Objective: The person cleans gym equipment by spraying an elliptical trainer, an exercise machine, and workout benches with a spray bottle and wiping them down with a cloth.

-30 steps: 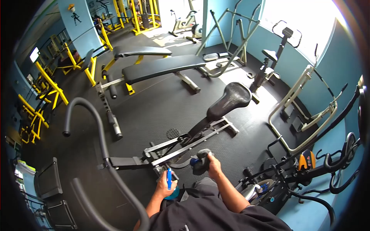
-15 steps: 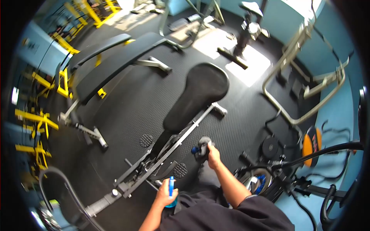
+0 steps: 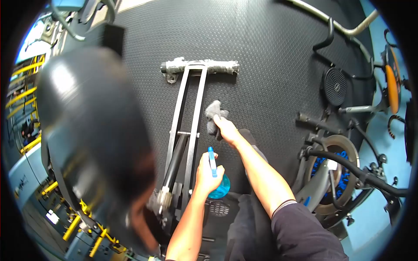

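Note:
My left hand [image 3: 206, 177] is wrapped around a spray bottle [image 3: 221, 188] with blue liquid, its blue trigger pointing up. A crumpled grey cloth [image 3: 213, 111] is gripped in my right hand [image 3: 227, 130], just right of the exercise machine's silver rails [image 3: 200, 101]. The cloth looks apart from the rails. At the rails' far end lies a crossbar foot [image 3: 222, 66] wrapped in clear plastic. The machine's black padded seat [image 3: 96, 117] looms close on the left, blurred, and covers part of the machine.
On the right stands an exercise bike with a flywheel [image 3: 348, 174] and a black handlebar [image 3: 361, 174]. A round ribbed disc [image 3: 335, 86] sits behind it near a pale tubular frame [image 3: 324, 17]. Yellow racks [image 3: 26, 100] line the left. Textured black matting [image 3: 270, 87] covers the floor.
My view has swung closer to the machine's rails and foot. The seat now appears larger, at the left. Both hands sit higher in view, still holding the bottle and cloth.

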Available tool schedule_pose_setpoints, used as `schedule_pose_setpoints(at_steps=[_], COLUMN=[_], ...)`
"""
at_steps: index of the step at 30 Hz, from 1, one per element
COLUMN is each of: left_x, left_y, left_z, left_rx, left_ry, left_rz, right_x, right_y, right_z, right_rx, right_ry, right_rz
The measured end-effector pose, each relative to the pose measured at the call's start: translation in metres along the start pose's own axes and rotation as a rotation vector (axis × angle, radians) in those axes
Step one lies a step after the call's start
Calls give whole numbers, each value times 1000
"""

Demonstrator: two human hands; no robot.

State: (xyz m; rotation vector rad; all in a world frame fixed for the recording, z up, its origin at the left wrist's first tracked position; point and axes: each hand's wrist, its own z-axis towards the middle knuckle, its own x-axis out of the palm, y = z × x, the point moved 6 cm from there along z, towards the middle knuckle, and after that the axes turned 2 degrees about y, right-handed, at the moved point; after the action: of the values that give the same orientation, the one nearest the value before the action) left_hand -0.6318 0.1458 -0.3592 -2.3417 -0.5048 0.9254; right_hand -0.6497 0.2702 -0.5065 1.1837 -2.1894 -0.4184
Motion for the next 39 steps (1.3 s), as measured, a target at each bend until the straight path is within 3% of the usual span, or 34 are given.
schedule_pose_setpoints(at_steps=[1,3,5,7,8,9,10,11,13,15,17,21,22,23,27,29,31,34,35,37,39], left_x=[2,15,18,6,2,-2,-6,-11,-20,-26,-28,-16,-13,-7,4,3,-7,-22,-29,-41,-50], left_y=[7,31,45,40,32,36,38,36,24,7,-4,-20,-18,-19,-8,-5,-22,-18,-15,-10,-7], left_z=[16,37,46,50,47,38,30,26,8,-8,-26,-54,-57,-56,-71,-77,-74,-99,-107,-128,-149], left_rx=[-9,-320,-375,-65,-31,-61,-86,-109,-283,-290,-180,-395,-331,-263,-315,-298,-239,-301,-302,-270,-334], left_ry=[23,189,228,64,49,36,-6,-51,-70,-5,63,129,154,181,224,196,179,218,210,161,129], left_rz=[26,-313,-271,33,130,233,115,-3,-302,-227,27,-141,-117,-106,19,23,52,117,125,137,94], right_x=[7,15,19,34,45,61,73,81,86,71,40,-3,0,-1,50,82,99,105,116,135,156], right_y=[-2,-7,-24,-34,-23,-35,-57,-34,-21,-7,20,49,48,49,21,4,-3,4,-15,-63,-106], right_z=[11,28,42,42,27,32,37,24,56,105,165,256,256,252,146,71,20,-26,-42,-79,-130], right_rx=[84,35,36,-11,181,74,7,263,141,-150,-147,-46,-40,-33,-124,113,232,168,54,52,39], right_ry=[81,101,131,163,247,279,80,156,-48,-332,-383,-355,-350,-352,-259,44,149,55,-17,-111,-22], right_rz=[-7,132,-13,-115,-120,-207,-461,-188,-460,-500,-508,-498,-512,-538,-744,-782,-760,-664,-652,-431,-375])
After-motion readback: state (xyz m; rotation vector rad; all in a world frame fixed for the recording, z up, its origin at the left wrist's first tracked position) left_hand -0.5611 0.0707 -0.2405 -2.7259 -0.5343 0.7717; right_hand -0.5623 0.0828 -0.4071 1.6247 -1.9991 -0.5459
